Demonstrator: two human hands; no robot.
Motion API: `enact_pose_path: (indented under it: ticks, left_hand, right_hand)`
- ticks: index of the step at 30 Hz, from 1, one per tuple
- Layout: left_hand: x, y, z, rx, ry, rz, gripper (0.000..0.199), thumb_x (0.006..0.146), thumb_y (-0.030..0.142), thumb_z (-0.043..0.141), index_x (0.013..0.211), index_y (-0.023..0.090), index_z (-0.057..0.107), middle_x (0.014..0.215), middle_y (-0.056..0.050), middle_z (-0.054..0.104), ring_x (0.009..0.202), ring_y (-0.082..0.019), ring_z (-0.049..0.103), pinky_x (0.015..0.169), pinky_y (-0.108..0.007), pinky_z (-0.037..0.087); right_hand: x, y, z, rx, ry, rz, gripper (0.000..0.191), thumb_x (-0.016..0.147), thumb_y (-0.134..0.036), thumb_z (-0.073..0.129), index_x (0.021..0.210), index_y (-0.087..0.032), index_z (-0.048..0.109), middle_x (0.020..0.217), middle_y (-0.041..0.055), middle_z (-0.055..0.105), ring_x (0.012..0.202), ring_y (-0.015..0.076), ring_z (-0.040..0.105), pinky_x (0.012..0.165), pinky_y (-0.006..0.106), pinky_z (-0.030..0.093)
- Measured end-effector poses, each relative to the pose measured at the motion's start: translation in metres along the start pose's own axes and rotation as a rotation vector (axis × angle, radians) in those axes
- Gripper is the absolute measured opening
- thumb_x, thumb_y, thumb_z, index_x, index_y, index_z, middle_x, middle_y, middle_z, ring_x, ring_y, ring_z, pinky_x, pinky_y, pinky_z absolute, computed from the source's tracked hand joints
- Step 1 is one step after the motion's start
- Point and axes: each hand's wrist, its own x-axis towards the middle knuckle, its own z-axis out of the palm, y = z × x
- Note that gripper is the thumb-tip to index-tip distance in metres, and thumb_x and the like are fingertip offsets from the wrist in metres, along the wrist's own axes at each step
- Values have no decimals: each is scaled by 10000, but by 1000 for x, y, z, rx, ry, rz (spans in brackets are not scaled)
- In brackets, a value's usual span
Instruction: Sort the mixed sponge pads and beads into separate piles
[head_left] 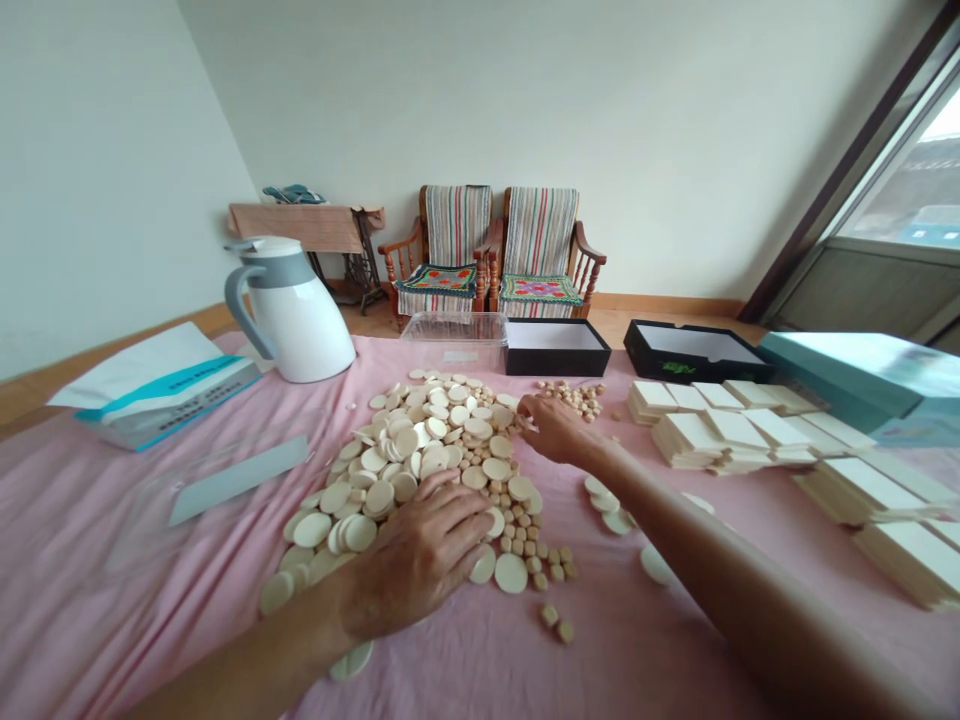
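My left hand [427,545] lies palm down on the near side of a heap of pale round wooden discs [379,497], fingers stretched out. At the heap's right edge is my right hand [559,430], its fingers curled toward the discs; whatever is between the fingertips is hidden. Small wooden cubes [517,533] lie among and beside the discs, between my hands. Just beyond my right hand sits a smaller group of cubes [581,398]. A few loose discs [606,503] lie under my right forearm.
Stacks of pale rectangular wooden pieces [701,435] stand at right, near a teal box [862,375]. Black trays [559,350] and a clear plastic container [454,340] line the far edge. A white jug [296,310], a tissue pack [169,390] and a clear lid [202,500] occupy the left.
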Motion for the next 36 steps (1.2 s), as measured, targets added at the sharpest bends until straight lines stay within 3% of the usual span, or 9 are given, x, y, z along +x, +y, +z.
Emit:
enact_pose_path:
  ticks: [5, 9, 15, 17, 20, 24, 27, 31, 36]
  left_hand:
    - [1, 1, -2, -8, -17, -10, 213, 935, 159, 494, 1118, 180, 601, 1074, -57, 671, 1032, -185, 601, 1048, -438, 390]
    - [1, 1, -2, -23, -22, -14, 217, 936, 156, 491, 1122, 179, 600, 1074, -60, 671, 1036, -185, 599, 1055, -437, 382]
    - [0, 1, -1, -32, -40, -27, 217, 932, 153, 495, 1119, 187, 600, 1090, -50, 663, 1037, -183, 593, 1054, -447, 382]
    - [1, 1, -1, -31, -38, -20, 216, 932, 157, 493, 1116, 187, 603, 1089, -53, 664, 1039, -189, 593, 1050, -451, 387]
    - [2, 1, -1, -29, -21, -16, 215, 934, 159, 490, 1112, 187, 607, 1087, -56, 666, 1042, -190, 595, 1050, -449, 391]
    - [1, 1, -1, -24, -15, -22, 222, 931, 159, 485, 1113, 188, 608, 1075, -59, 669, 1025, -184, 601, 1048, -447, 394]
    - [0, 1, -1, -21, -21, -26, 225, 927, 157, 492, 1122, 180, 602, 1073, -61, 670, 1023, -185, 598, 1054, -452, 383]
    - [-1, 1, 0, -21, -24, -30, 222, 928, 154, 492, 1118, 181, 604, 1061, -64, 671, 1018, -187, 596, 1055, -452, 373]
    - [-1, 2, -2, -22, -40, -36, 214, 937, 166, 485, 1115, 182, 603, 1082, -66, 668, 1038, -198, 591, 1049, -452, 372]
  right_hand:
    - [7, 5, 1, 44, -33, 56, 200, 799, -109, 530, 943, -139, 665, 889, 100, 687, 851, 197, 606, 697, 265, 381]
    - [-16, 13, -32, 173, -61, 18, 201, 769, -92, 543, 906, -142, 681, 851, 63, 687, 779, 158, 583, 684, 248, 388]
    - [-71, 37, -95, 307, -523, -170, 180, 795, -177, 540, 892, -162, 691, 790, 27, 686, 690, 132, 579, 618, 227, 404]
    - [-77, 45, -102, 327, -572, -188, 185, 812, -203, 532, 885, -161, 697, 796, 29, 693, 704, 136, 595, 630, 229, 416]
    - [-68, 48, -94, 298, -409, -121, 187, 803, -189, 524, 851, -157, 702, 764, 28, 686, 685, 138, 590, 614, 231, 406]
    - [-35, 34, -59, 139, -155, -75, 178, 771, -122, 521, 801, -161, 691, 753, 33, 675, 704, 149, 580, 632, 243, 380]
    - [-10, 19, -32, -2, -15, -25, 217, 761, -61, 511, 877, -149, 673, 888, 80, 690, 806, 175, 599, 682, 254, 378]
    - [13, 7, -8, -100, -30, 11, 237, 795, -51, 496, 960, -135, 644, 983, 133, 678, 899, 208, 609, 702, 261, 380]
    - [24, 6, 1, -129, -48, 15, 198, 795, -71, 493, 939, -135, 612, 917, 132, 669, 823, 213, 604, 651, 270, 364]
